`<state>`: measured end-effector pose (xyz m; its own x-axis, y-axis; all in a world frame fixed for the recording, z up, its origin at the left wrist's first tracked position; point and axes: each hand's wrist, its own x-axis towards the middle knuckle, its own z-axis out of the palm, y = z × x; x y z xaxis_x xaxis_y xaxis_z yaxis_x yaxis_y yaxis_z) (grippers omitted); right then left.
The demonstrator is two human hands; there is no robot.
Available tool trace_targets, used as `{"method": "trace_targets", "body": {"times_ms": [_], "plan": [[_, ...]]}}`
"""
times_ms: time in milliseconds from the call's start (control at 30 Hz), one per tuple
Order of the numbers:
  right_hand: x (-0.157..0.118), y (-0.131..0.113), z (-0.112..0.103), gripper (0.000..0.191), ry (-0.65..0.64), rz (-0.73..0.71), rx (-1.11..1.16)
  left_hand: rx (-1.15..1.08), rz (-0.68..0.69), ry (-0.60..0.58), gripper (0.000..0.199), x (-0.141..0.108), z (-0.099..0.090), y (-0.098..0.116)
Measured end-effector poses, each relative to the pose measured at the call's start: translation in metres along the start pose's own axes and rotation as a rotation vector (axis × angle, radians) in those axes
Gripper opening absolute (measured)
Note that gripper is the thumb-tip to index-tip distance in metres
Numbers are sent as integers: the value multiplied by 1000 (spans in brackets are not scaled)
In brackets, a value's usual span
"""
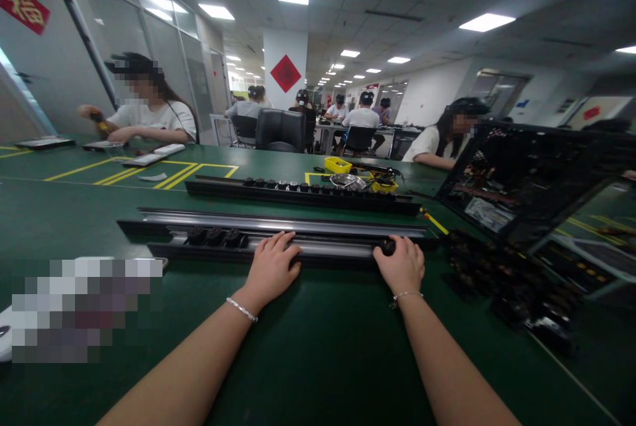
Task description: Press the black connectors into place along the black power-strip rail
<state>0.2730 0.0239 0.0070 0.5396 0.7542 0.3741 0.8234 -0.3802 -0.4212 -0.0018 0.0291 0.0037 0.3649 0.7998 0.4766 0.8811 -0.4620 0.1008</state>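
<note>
Three black parts (214, 236) are sitting leftward in the nearest rail (342, 248), the left hand (272, 267) is resting mid-rail, fingers spread, and the right hand (404, 266) is gripping a dark round part (388, 247) near its right end, apparently fitting it, the next move probably calling for steady guiding.

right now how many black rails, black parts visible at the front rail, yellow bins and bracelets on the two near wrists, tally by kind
black rails: 3
black parts near the front rail's left end: 3
black part at the right hand's fingers: 1
yellow bins: 2
bracelets: 2
total: 11
</note>
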Motion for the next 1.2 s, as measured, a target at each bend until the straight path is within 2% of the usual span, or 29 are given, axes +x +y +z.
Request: {"method": "trace_targets", "body": {"times_ms": [133, 533, 1000, 1200], "plan": [[1, 0, -3, 51, -49, -3, 22, -11, 0, 2, 26, 0, -1, 1], [0, -2, -9, 49, -86, 33, 53, 7, 0, -15, 26, 0, -1, 0], [5, 2, -10, 48, -90, 78, 116, 15, 8, 6, 26, 0, 0, 0], [5, 2, -9, 46, -50, 77, 115, 19, 2, -3, 25, 0, 0, 0]]}}
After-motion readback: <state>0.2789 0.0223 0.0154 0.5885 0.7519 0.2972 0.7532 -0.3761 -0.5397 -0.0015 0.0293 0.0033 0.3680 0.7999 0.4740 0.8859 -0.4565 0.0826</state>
